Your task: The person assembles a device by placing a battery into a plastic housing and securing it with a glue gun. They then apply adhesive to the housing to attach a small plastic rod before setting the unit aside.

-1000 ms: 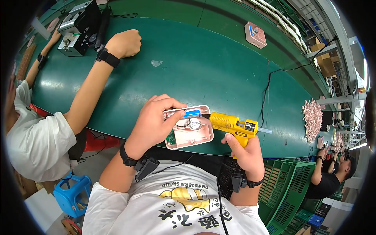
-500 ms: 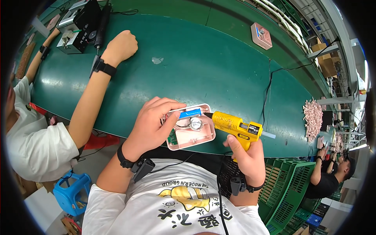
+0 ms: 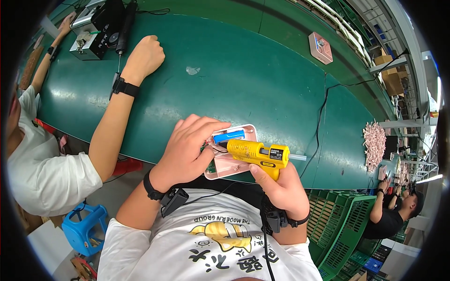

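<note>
Head view: yellow glue gun aimed inside the pink case, between both hands, its nozzle just beside the blue cell.
Best to keep the case steady and the nozzle clear of the left hand, which grips the case's left end, palm down; the right hand, at the case's lower right, clasps the gun's handle, thumb uppermost, forearm below.

Lettering across white shirt; label on yellow glue gun.
</note>
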{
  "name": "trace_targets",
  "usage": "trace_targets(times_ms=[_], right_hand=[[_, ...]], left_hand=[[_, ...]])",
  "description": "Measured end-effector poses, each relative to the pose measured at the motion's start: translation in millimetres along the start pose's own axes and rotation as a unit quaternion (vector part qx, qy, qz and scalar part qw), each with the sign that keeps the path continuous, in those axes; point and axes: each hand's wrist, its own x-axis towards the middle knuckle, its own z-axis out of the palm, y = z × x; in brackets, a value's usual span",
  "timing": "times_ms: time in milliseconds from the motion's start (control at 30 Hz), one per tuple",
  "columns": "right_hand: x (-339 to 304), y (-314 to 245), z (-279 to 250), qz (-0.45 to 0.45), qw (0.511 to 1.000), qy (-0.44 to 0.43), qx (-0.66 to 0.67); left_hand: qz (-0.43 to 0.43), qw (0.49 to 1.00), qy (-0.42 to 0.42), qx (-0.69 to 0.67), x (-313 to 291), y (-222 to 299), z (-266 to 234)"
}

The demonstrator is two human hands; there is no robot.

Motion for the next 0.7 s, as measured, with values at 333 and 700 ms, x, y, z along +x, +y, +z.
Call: trace_targets(times_ms=[333, 700], right_hand=[[5.9, -4.0, 8.7, -0.038, 0.996, 0.066, 0.044], [-7.3, 45.0, -34.0, -0.055, 0.951, 0.158, 0.260]], left_hand=[[0.018, 0.999, 0.035, 0.023, 0.1, 1.5, 5.9], [-0.143, 0.984, -0.001, -0.110, -3.3, 21.2, -16.0]])
